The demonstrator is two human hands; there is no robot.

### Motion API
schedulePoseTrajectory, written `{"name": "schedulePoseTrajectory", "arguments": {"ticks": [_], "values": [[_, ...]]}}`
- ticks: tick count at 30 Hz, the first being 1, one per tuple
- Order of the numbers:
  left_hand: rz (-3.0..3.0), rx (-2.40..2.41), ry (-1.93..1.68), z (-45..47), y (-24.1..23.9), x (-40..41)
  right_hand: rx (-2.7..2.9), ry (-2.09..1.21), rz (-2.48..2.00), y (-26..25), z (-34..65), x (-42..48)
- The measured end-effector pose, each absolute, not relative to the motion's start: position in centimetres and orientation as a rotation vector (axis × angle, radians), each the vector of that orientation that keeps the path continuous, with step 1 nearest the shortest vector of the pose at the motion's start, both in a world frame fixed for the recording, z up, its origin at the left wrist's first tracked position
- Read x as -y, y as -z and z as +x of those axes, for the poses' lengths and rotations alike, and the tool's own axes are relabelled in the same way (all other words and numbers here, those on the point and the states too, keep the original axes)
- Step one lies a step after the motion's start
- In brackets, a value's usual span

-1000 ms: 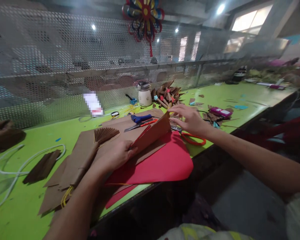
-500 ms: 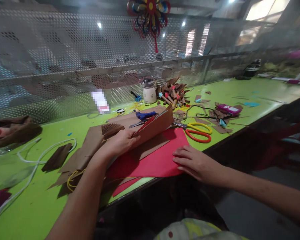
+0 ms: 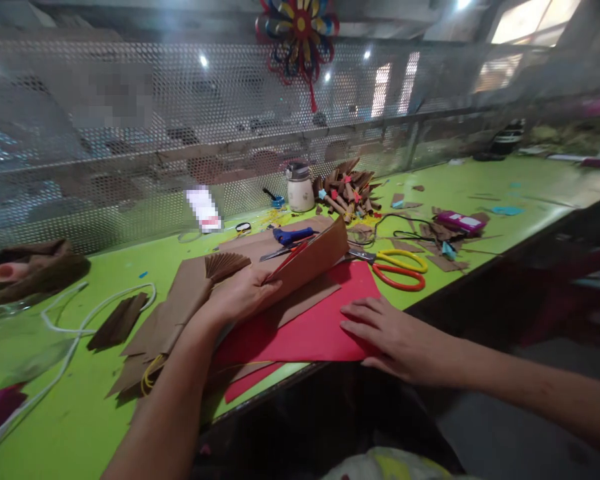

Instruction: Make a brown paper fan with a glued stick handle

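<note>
My left hand (image 3: 250,291) is closed on the near end of a brown paper sheet (image 3: 317,257), which stands tilted up with a strip of red along its upper edge. My right hand (image 3: 387,333) lies with fingers outstretched on the right part of a red paper sheet (image 3: 310,332). More brown paper lies between the red sheet and the raised one. Yellow- and orange-handled scissors (image 3: 397,268) rest just beyond my right hand, their blade tips hidden behind the raised paper. A blue-handled tool (image 3: 293,235) lies behind that paper. Left of my left hand is a pleated paper fan (image 3: 226,265).
Rolled brown paper pieces with small stars (image 3: 347,193) are heaped at the back beside a white bottle (image 3: 300,190). A purple box (image 3: 460,221) sits among scraps and a black cord. White cord (image 3: 80,331) crosses the left side. Perforated metal mesh (image 3: 155,133) borders the table's back.
My right hand has slid slightly left on the red paper. My left hand keeps its hold on the brown paper. The whole view has shifted a little.
</note>
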State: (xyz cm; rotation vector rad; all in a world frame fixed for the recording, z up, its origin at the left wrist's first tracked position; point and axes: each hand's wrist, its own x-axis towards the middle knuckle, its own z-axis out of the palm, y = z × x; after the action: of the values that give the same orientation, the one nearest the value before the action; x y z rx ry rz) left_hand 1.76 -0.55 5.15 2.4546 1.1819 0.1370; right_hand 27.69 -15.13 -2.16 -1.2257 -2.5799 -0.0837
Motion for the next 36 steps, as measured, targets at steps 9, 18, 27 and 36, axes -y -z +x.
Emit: {"name": "schedulePoseTrajectory", "arguments": {"ticks": [9,18,27,36], "values": [[2.407,-1.082,-0.177,1.8,-5.0,0.1,2.526,0.161,-1.152,2.1,28.1,17.1],[2.356,-1.127,-0.149,1.7,-4.6,0.0,2.319,0.426,-1.085,1.6,29.8,13.2],[2.21,-0.966,-0.207,1.9,-5.0,0.2,2.379,0.622,-0.928,-6.7,28.2,7.4],[2.018,-0.919,-0.283,1.9,-4.9,-0.1,2.271,0.499,-1.079,-6.5,29.1,5.4]]}}
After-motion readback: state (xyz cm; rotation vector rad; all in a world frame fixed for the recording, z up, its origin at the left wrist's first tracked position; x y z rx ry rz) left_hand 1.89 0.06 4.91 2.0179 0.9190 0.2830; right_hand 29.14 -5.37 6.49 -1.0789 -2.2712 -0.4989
